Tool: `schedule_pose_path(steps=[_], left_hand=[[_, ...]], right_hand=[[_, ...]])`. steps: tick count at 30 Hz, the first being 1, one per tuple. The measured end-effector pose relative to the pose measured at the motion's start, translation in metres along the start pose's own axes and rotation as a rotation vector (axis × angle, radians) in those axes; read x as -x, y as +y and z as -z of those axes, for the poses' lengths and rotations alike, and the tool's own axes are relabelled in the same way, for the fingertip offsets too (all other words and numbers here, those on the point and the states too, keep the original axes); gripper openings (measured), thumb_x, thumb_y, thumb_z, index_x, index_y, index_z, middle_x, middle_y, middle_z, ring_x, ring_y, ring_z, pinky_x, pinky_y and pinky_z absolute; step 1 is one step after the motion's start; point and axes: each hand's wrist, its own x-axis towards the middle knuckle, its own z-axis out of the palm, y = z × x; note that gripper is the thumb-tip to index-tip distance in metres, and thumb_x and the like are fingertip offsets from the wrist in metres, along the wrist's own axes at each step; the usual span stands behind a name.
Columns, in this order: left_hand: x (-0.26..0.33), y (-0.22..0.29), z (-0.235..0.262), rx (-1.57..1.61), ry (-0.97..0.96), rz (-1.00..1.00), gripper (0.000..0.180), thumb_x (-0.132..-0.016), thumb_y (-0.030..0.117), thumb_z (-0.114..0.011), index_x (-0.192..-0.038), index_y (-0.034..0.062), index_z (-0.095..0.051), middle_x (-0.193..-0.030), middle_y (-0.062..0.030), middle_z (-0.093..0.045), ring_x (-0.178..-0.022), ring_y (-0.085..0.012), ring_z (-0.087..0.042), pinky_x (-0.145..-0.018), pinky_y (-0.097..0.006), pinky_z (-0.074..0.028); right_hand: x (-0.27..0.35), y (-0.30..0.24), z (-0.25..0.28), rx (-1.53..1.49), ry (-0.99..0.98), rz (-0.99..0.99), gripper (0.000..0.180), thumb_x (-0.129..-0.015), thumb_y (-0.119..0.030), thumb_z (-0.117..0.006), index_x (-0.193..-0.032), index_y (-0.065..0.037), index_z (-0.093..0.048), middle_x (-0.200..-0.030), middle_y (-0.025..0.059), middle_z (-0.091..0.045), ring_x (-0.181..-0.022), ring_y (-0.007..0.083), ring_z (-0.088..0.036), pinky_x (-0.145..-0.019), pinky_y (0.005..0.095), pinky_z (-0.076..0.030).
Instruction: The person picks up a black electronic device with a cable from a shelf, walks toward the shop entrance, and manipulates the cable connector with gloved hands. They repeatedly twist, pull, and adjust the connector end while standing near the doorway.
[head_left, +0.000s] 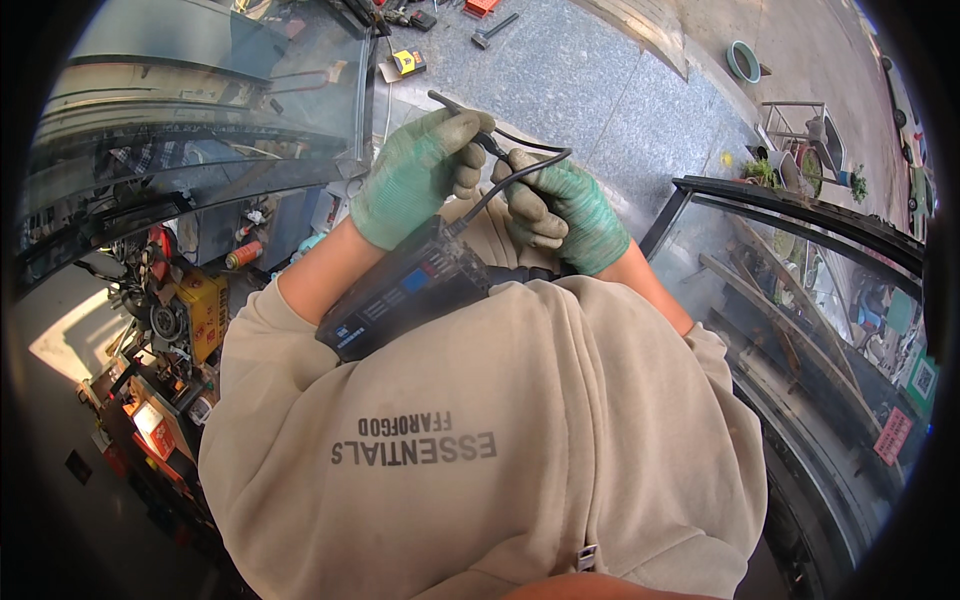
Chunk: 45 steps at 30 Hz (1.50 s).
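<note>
Both my hands wear green knit gloves with worn grey-brown fingers, and they meet in front of my chest. Closed around a thin black rod-like piece (446,101) is my left hand (418,175); the piece's tip sticks out past the fingers. A hand's width to the right, my right hand (568,208) pinches a black cable (553,153) near a dark connector-like part (489,144) between the hands. From there the cable loops over the right fingers and down to a black box (410,285) with a blue patch, resting against my front below the left wrist.
Glass door panels stand on my left (250,110) and right (790,270). On the grey stone floor (590,85) ahead lie a hammer (494,31) and a yellow-and-black box (407,63). A cluttered shop with a yellow carton (203,310) sits left; a green basin (743,62) stands outside.
</note>
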Motion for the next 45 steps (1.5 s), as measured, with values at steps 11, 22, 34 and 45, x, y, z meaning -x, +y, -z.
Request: schedule_pose_path(steps=[11, 22, 34, 45], left_hand=[[0.0, 0.007, 0.0, -0.355, -0.051, -0.05, 0.025, -0.094, 0.019, -0.062, -0.109, -0.0006, -0.066, -0.089, -0.0025, -0.068, -0.072, -0.0062, -0.056, -0.066, -0.021, -0.047], [-0.004, 0.007, 0.0, -0.361, -0.048, -0.008, 0.023, -0.094, 0.02, -0.062, -0.104, 0.0016, -0.07, -0.084, 0.0008, -0.068, -0.072, -0.005, -0.056, -0.067, -0.021, -0.048], [-0.008, -0.004, 0.002, -0.229, -0.075, -0.064, 0.018, -0.091, 0.019, -0.057, -0.094, 0.0024, -0.063, -0.076, -0.0004, -0.06, -0.067, -0.0077, -0.051, -0.063, -0.021, -0.043], [-0.01, -0.003, 0.0, -0.124, -0.122, -0.018, 0.021, -0.094, 0.019, -0.055, -0.099, 0.0025, -0.067, -0.086, -0.0023, -0.068, -0.076, -0.0069, -0.056, -0.07, -0.022, -0.047]], right_hand=[[-0.002, 0.004, -0.006, 0.11, 0.042, 0.166, 0.031, -0.099, -0.035, -0.055, -0.1, -0.004, -0.059, -0.051, -0.0021, -0.046, -0.04, 0.0056, -0.035, -0.04, 0.0205, -0.029], [-0.005, 0.01, -0.003, 0.079, 0.018, 0.197, 0.033, -0.098, -0.032, -0.059, -0.101, 0.0, -0.063, -0.069, 0.0019, -0.061, -0.045, 0.0042, -0.047, -0.042, 0.0178, -0.037], [-0.006, 0.012, -0.008, 0.097, 0.038, 0.15, 0.034, -0.1, -0.032, -0.055, -0.102, 0.0, -0.062, -0.065, 0.0003, -0.06, -0.043, 0.0022, -0.044, -0.041, 0.018, -0.035], [-0.012, 0.011, 0.009, -0.272, -0.171, 0.081, 0.025, -0.102, -0.027, -0.048, -0.102, -0.004, -0.054, -0.057, 0.0013, -0.053, -0.035, 0.0044, -0.033, -0.033, 0.0193, -0.026]])
